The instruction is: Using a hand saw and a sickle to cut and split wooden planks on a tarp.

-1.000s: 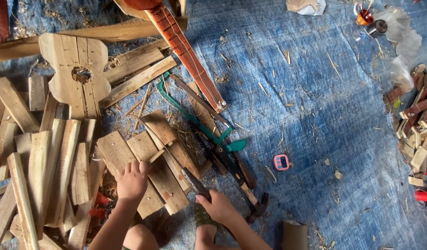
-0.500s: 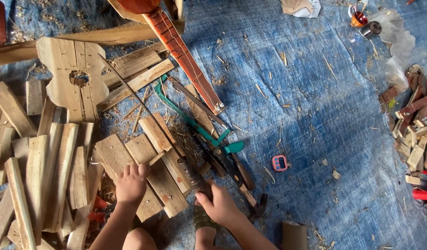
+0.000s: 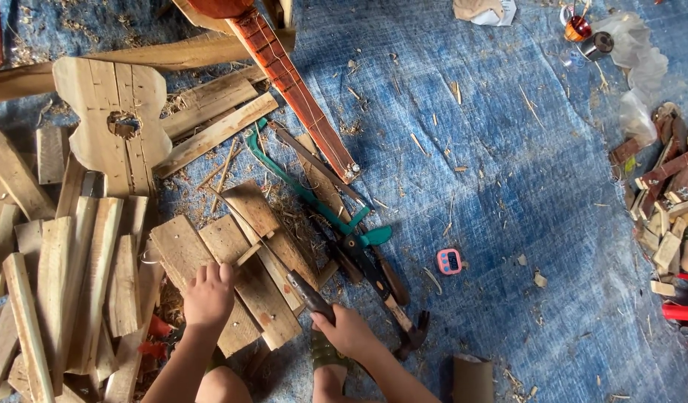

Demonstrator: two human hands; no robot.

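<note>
At the bottom of the frame, left of centre, the left hand [image 3: 207, 295] lies palm down with its fingers curled over the edge of a flat wooden plank [image 3: 243, 287], one of several short boards lying side by side on the blue tarp [image 3: 523, 186]. Just to the right, the right hand [image 3: 349, 330] is closed in a fist around a dark tool handle [image 3: 308, 293] that slants up and to the left towards those boards; what kind of tool it is cannot be told, since its working end is hidden among the wood. Right beside that hand a claw hammer [image 3: 400, 317] lies on the tarp with its head towards the lower right, and above it a green-handled hand saw [image 3: 314, 198] runs diagonally up towards the centre. A reddish instrument neck [image 3: 295, 93] with strings reaches down from the top edge towards the middle of the frame. In the upper left lies a pale guitar-shaped wooden body [image 3: 112, 116] with a round hole, and a heap of rough wooden slats [image 3: 67, 276] fills the left side. A small pink device [image 3: 449, 261] sits on the tarp right of centre, well apart from both hands, and wood offcuts [image 3: 668, 201] are piled at the right edge.
</note>
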